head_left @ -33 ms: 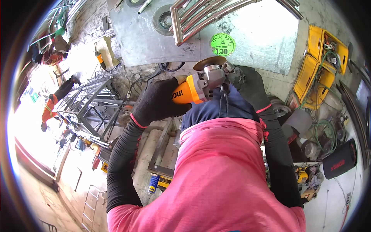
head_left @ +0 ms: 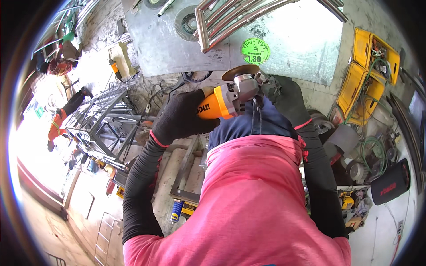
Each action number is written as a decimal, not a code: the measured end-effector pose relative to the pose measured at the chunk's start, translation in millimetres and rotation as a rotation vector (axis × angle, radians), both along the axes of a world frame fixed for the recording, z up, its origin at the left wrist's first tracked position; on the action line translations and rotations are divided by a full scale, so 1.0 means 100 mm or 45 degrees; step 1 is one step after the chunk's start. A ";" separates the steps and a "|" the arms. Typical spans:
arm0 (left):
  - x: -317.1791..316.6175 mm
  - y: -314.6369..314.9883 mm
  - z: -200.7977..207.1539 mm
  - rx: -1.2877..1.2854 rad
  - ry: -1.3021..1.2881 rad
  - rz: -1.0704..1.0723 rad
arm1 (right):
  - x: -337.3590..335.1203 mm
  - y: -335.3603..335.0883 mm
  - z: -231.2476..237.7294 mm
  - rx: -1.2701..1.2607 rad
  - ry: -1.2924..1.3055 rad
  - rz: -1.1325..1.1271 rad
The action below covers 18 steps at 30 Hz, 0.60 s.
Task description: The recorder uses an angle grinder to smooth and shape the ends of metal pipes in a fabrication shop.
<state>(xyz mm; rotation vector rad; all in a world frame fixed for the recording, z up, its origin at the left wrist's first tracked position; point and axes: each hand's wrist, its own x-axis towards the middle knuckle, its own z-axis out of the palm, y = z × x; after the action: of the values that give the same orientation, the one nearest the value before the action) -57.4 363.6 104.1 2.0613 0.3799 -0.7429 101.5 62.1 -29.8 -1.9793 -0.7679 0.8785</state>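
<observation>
An orange and grey angle grinder (head_left: 217,104) is held in front of my waist, its head pointing to the upper right. My left hand (head_left: 184,111), in a black glove, wraps round its orange body. A thin brown disc (head_left: 241,72) sits on the far side of the grinder's metal head. Against the other side of that head is my right hand (head_left: 286,97), in a dark glove, with fingers curled in on it. What exactly those fingertips touch is partly hidden. Just beyond the disc lies the sheet-metal tabletop (head_left: 177,57).
Bent shiny metal tubes (head_left: 242,20), a flap disc (head_left: 186,23) and a round green sticker (head_left: 255,51) are on the tabletop. Open yellow toolboxes (head_left: 361,84) stand right. Steel frames (head_left: 104,122) crowd the left, with a person in orange (head_left: 57,124) beyond. A blue can (head_left: 176,210) stands near my left arm.
</observation>
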 end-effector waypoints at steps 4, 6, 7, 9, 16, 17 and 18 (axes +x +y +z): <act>0.02 0.01 0.00 0.021 0.062 -0.025 | 0.01 0.03 0.00 0.018 -0.026 -0.020; 0.04 0.01 0.01 0.013 0.064 -0.034 | 0.02 0.02 0.01 -0.037 0.047 -0.005; 0.05 0.01 0.02 0.005 0.055 -0.035 | 0.01 0.01 0.01 -0.065 0.084 0.002; 0.09 -0.01 0.04 -0.015 -0.011 -0.025 | 0.00 0.00 0.01 -0.062 0.080 -0.009; 0.15 -0.02 0.07 -0.032 0.044 -0.001 | 0.03 0.07 0.16 -0.062 0.133 -0.039; 0.14 -0.03 0.07 -0.020 0.044 -0.010 | 0.02 0.05 0.12 -0.064 0.120 -0.034; 0.14 -0.03 0.06 -0.006 0.044 -0.020 | 0.01 0.04 0.08 -0.065 0.105 -0.030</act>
<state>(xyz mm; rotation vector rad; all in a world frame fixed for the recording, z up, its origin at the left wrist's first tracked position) -43.5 360.8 110.1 2.0515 0.3811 -0.7889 102.0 66.2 -22.1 -1.9793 -0.6800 0.9685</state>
